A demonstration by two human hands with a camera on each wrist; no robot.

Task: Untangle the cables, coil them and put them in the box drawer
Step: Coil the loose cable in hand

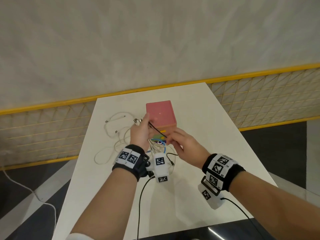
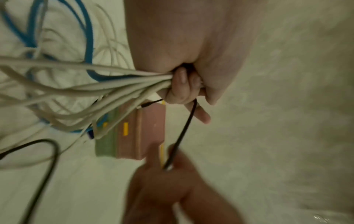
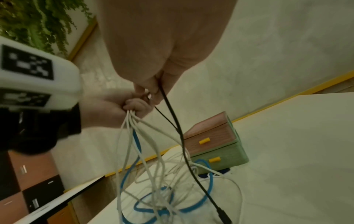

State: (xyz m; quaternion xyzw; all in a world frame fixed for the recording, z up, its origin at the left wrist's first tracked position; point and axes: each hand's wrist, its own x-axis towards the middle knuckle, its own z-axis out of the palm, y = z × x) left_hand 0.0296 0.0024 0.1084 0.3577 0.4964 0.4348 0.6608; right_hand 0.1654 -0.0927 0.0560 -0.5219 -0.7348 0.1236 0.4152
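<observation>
A small box (image 1: 160, 115) with a pink top, a pink and a green drawer and yellow handles stands on the white table (image 1: 216, 144). My left hand (image 1: 141, 130), raised in front of the box, grips a bundle of white cables (image 2: 76, 84) tangled with a blue cable (image 3: 138, 144). My right hand (image 1: 168, 138) pinches a thin black cable (image 1: 156, 129) that runs taut from the left fist. In the right wrist view the black cable (image 3: 172, 118) hangs down to a plug near the table. Both drawers (image 3: 214, 144) look closed.
More white cable loops (image 1: 112, 130) lie on the table left of the box. A yellow-railed mesh fence (image 1: 52, 135) runs behind the table. A white cord (image 1: 26, 187) trails on the floor at left. Black wrist-camera leads (image 1: 140, 205) hang over the near table edge.
</observation>
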